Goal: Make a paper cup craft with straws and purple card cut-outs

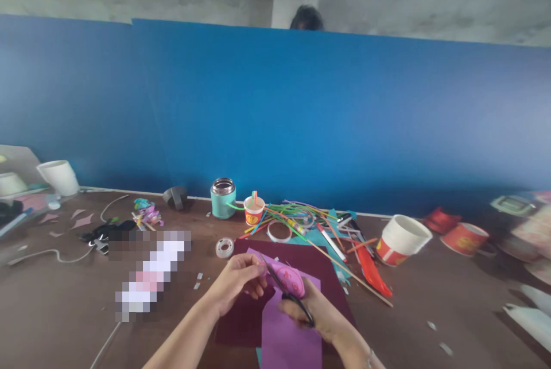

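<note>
My right hand (321,309) is closed around the handles of black-handled scissors (298,302), whose blades point up and to the left across a sheet of purple paper (291,337). A rounded pink-purple part (291,280) of paper with red drawn lines stands up beside the blades; whether it is cut free I cannot tell. With thumb and fingers, my left hand (241,278) pinches the paper's edge near the blade tips. Beneath them lies a dark maroon sheet (239,323).
Behind the sheets lie a tape roll (224,248), a mint jar (223,202), a small paper cup (253,215) and a heap of coloured pipe cleaners (301,212). White paper cups (404,234) stand to the right. A blue partition (275,111) closes the back.
</note>
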`<move>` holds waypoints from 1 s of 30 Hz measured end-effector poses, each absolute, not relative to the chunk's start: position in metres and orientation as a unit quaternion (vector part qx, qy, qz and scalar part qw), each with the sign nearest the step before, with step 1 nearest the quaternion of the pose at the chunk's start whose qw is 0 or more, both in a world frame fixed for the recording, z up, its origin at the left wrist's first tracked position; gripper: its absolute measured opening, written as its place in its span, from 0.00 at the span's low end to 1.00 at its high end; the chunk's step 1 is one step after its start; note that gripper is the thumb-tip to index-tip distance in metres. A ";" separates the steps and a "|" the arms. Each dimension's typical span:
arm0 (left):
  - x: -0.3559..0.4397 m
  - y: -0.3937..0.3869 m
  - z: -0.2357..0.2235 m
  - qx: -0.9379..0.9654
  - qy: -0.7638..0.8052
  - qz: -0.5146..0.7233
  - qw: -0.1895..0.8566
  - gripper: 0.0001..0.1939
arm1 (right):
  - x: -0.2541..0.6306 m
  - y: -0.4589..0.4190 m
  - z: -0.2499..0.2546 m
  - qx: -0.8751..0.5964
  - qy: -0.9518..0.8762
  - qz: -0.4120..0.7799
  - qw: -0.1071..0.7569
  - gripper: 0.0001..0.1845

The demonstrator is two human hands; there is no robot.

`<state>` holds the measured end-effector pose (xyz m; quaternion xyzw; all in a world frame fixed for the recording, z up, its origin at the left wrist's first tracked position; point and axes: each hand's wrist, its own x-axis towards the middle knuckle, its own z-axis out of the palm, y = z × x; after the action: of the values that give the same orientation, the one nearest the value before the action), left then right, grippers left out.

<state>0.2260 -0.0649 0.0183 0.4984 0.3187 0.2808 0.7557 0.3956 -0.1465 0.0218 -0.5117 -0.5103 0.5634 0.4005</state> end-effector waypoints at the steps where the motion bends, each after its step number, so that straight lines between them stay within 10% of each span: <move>1: 0.226 -0.065 0.018 0.498 0.316 0.280 0.757 0.14 | 0.396 -0.147 0.022 -0.513 -0.509 0.564 0.399 0.09; 30: 0.228 -0.063 0.019 0.515 0.340 0.270 0.739 0.15 | 0.396 -0.148 0.016 -0.525 -0.483 0.572 0.405 0.04</move>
<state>0.2275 -0.0634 0.0190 0.5151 0.3396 0.2699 0.7393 0.3962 -0.1481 0.0164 -0.5246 -0.4832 0.5720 0.4051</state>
